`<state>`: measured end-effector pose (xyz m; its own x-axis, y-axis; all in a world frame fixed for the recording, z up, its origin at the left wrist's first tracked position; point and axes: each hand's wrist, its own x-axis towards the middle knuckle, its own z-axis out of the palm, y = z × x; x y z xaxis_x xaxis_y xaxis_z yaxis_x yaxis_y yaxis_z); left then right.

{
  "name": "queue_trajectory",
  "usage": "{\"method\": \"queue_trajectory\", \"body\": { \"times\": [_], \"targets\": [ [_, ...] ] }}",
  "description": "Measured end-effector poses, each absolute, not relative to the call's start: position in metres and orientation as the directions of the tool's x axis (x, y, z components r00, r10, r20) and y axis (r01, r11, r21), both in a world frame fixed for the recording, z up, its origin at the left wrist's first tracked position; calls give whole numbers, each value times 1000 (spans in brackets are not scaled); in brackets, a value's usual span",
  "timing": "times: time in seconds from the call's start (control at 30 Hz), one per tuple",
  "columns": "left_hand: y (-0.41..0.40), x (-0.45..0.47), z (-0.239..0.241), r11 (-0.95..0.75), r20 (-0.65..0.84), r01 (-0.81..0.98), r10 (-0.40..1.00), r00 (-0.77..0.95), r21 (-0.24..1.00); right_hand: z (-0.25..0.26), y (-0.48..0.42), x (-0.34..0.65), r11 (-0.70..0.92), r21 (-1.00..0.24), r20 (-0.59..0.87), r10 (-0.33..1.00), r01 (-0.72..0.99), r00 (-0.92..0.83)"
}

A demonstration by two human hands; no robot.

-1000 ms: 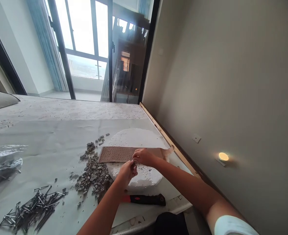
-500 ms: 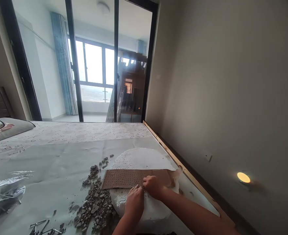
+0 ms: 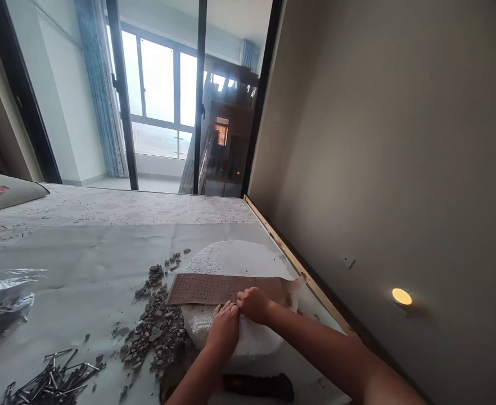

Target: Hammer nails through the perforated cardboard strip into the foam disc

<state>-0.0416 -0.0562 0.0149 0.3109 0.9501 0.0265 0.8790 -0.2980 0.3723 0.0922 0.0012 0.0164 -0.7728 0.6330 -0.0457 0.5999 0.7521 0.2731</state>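
A brown strip of card full of small holes (image 3: pixel 214 288) lies across a round white foam disc (image 3: pixel 235 261). My left hand (image 3: pixel 223 332) rests on the foam at the strip's near edge, fingers together and pressed down. My right hand (image 3: pixel 254 304) is closed in a pinch at the same edge, touching my left fingertips. What the pinch holds is too small to make out.
A pile of grey rubble (image 3: pixel 155 326) lies left of the foam. Loose steel nails (image 3: pixel 52 379) are heaped at the near left. A black-handled tool (image 3: pixel 260 386) lies at the near edge. A clear plastic bag (image 3: pixel 1 304) sits far left. A wall runs along the right.
Both hands lowered from above the strip onto its near edge and the foam. The camera view tipped up, then partly back down, bringing nails and tool handle into view again.
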Motion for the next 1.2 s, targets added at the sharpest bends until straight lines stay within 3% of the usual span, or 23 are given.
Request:
{"method": "queue_trajectory", "body": {
  "times": [0.23,0.67,1.2],
  "targets": [
    [-54,-43,6,-314,52,867,946,320,386,40,9,91,718,267,-34,674,643,-738],
    [-57,-35,1,-330,11,849,934,358,412,17,2,104,781,292,-149,607,552,-780],
    [-61,-28,9,-319,28,843,939,342,432,28,1,104,785,290,-216,612,548,-761]
  ]
}}
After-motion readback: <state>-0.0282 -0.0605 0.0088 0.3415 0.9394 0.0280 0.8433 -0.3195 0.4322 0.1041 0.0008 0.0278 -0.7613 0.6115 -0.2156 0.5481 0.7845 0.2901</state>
